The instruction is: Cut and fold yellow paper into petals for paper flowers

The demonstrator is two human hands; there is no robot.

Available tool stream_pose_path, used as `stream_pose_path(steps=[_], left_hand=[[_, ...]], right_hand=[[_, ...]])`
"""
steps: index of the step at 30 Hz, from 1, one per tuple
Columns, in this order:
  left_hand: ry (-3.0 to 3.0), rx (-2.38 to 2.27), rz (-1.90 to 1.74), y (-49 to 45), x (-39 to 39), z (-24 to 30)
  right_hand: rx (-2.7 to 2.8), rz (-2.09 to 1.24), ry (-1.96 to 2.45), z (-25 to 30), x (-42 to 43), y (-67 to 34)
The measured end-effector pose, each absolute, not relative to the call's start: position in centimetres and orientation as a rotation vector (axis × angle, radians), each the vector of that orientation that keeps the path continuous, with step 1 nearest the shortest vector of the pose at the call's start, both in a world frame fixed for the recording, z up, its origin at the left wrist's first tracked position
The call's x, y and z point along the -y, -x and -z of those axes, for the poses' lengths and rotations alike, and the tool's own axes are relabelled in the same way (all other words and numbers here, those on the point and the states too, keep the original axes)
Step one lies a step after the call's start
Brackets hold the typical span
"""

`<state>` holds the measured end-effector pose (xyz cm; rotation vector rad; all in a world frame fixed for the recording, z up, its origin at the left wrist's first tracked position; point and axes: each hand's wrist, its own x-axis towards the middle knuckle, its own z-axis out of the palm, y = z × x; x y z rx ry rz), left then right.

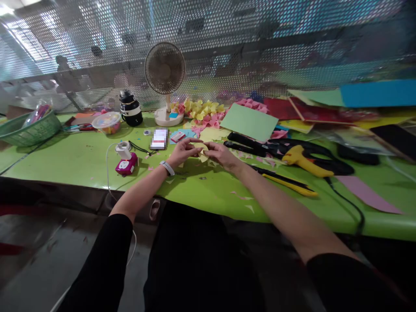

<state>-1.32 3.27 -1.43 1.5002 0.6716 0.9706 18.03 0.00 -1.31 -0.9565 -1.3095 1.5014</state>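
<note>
As the left hand (pixel 183 151) and right hand (pixel 222 155) pinch a curled pale-yellow paper piece (pixel 203 157), seemingly unfinished, folded bright-yellow paper shapes (pixel 204 111) lie heaped beyond them, apparently done.

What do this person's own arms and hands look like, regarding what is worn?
The left hand and the right hand are ungloved. A white wristband is worn on the left side only. The left sleeve and right sleeve are black, without visible markings.
</note>
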Motion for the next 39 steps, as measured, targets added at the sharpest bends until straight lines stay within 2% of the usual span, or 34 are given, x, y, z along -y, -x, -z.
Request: stream_pose_path(steps=[16, 25, 29, 33, 39], left_hand=[[-1.444, -0.685, -0.958, 1.0, -2.7, 0.7], [-1.597, -0.692, -0.827, 1.3, -2.5, 0.5], [-1.599, -0.668, -0.792, 1.4, -2.8, 0.6], [-1.514, -0.636, -0.862, 1.5, -3.2, 0.7], [-1.462, -0.692, -0.950, 1.2, -3.6, 1.6]], right_hand=[[1.245, -1.600, 0.864, 0.6, 0.1, -18.7], [1.456, -1.178, 1.050, 0.4, -0.1, -19.3], [1.528, -1.174, 1.048, 0.2, 0.1, -19.4], [1.434, -1.148, 1.060, 0.6, -0.2, -19.4], [1.414, -0.810, 1.114, 1.5, -0.3, -18.4]])
